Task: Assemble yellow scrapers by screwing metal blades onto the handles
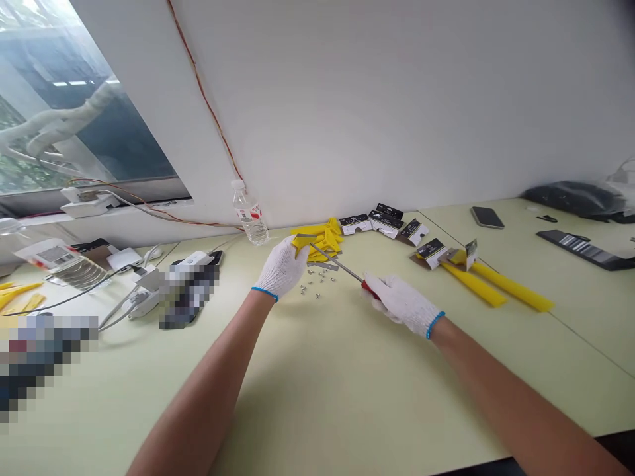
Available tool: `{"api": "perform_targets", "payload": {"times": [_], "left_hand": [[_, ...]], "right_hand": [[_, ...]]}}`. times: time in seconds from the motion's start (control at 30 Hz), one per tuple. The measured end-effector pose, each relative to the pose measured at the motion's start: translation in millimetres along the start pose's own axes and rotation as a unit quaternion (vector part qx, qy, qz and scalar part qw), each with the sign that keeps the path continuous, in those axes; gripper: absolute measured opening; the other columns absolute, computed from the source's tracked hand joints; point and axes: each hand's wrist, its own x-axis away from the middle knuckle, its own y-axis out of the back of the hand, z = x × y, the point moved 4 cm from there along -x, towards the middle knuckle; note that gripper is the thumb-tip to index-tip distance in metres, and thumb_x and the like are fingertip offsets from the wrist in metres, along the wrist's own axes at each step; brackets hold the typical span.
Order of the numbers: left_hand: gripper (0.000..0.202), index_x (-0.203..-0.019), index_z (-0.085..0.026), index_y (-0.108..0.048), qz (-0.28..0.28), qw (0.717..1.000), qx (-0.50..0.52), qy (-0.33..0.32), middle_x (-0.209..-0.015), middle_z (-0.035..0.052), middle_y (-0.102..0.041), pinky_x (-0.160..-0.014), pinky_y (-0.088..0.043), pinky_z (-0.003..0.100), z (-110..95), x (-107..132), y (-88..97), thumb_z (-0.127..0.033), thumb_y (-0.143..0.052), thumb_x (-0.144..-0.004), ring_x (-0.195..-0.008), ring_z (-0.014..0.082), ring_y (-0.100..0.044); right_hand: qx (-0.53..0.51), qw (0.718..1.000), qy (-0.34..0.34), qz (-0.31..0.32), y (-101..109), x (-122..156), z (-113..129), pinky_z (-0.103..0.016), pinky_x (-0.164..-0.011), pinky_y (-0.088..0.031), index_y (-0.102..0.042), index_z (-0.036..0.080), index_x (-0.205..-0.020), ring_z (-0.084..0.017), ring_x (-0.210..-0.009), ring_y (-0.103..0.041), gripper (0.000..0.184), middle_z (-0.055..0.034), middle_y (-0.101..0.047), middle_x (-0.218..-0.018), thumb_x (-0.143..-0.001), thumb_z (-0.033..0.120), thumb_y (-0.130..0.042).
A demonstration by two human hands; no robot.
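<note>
My left hand, in a white knit glove with a blue cuff, is closed around a yellow plastic scraper with a flat metal blade at its head. My right hand, gloved the same way, grips the red handle of a screwdriver. The screwdriver's shaft points left, and its tip reaches the scraper's head; whether it sits in a screw is too small to tell. Behind the hands lies a pile of yellow scraper handles. Loose metal blades and several small screws are scattered between my hands.
A water bottle stands by the wall. Several black-and-white cardboard sleeves lie right of the pile, near two long yellow scrapers with sleeved heads. A phone rests far right. Chargers and cables occupy the left.
</note>
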Motion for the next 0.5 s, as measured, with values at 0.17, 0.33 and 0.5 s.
{"api": "perform_targets", "payload": {"times": [0.17, 0.33, 0.5], "left_hand": [[0.028, -0.097, -0.019, -0.072, -0.004, 1.000, -0.015, 0.015, -0.096, 0.0073, -0.075, -0.081, -0.053, 0.031, 8.0, -2.1, 1.3, -0.033, -0.048, -0.100, -0.086, 0.0228, -0.069], [0.030, -0.101, -0.020, -0.073, -0.014, 0.999, -0.023, 0.021, -0.102, 0.0102, -0.075, -0.086, -0.053, 0.034, 5.1, -0.7, -4.7, -0.036, -0.047, -0.102, -0.095, 0.0266, -0.071], [0.032, -0.105, -0.020, -0.073, -0.014, 0.999, -0.027, 0.016, -0.104, 0.0108, -0.076, -0.088, -0.053, 0.034, -2.7, 2.5, -9.2, -0.038, -0.047, -0.103, -0.099, 0.0277, -0.072]], "right_hand": [[0.071, 0.967, 0.150, -0.193, 3.9, -9.9, -2.5, -0.017, -0.049, -0.033, -0.074, 0.019, -0.084, -0.009, -0.059, -0.061, 0.063, -0.0168, -0.065, -0.081, -0.097, 0.070, -0.038], [0.113, 0.948, 0.136, -0.265, -3.5, -7.5, -8.2, -0.017, -0.057, -0.038, -0.068, 0.018, -0.079, -0.010, -0.073, -0.066, 0.069, -0.0163, -0.061, -0.073, -0.103, 0.068, -0.028], [0.158, 0.960, 0.131, -0.193, 0.3, -8.3, -6.9, -0.012, -0.056, -0.032, -0.070, 0.015, -0.085, -0.002, -0.065, -0.060, 0.076, -0.0135, -0.062, -0.074, -0.106, 0.061, -0.014]]}}
